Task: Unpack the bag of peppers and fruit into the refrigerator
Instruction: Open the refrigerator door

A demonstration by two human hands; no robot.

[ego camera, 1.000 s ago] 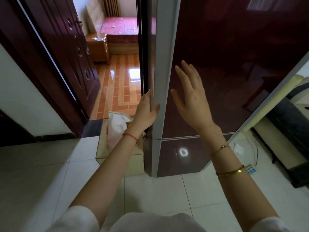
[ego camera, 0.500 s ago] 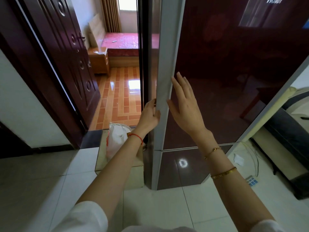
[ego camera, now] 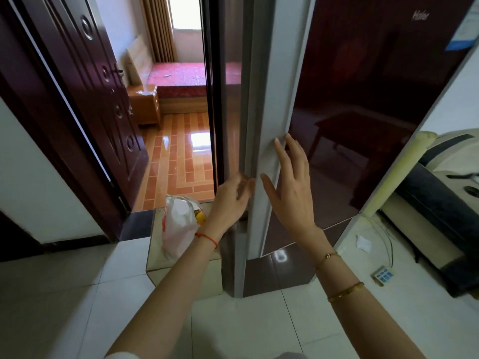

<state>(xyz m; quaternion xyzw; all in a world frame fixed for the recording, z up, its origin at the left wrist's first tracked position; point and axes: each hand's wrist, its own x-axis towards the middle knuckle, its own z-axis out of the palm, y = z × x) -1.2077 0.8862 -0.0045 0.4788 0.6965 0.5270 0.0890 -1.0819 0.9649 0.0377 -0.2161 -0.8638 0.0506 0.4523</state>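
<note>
**Q:** White floor tiles (ego camera: 64, 301) fill the lower frame. What stands above them?

**A:** Right of centre rises a tall refrigerator (ego camera: 363, 112) with a glossy dark red door and a pale grey edge strip running down its left side. At upper left an open dark wooden door (ego camera: 103, 99) leads into a bedroom with orange brick-pattern flooring and a red-covered bed (ego camera: 181, 76).

**Q:** Where are the hands?

**A:** Both reach up from the bottom of the frame to the fridge door's left edge, at mid-frame. The left hand (ego camera: 230, 200), a red string at its wrist, has its fingers curled round behind the edge, gripping the door. The right hand (ego camera: 290, 190), with gold bracelets on the forearm, lies spread and flat against the grey strip and red front, holding nothing.

**Q:** And the bag?

**A:** A white plastic bag (ego camera: 178, 224), something yellow showing at its mouth, sits on a low mirrored box (ego camera: 155, 255) just left of the fridge, below the left wrist, untouched.
</note>
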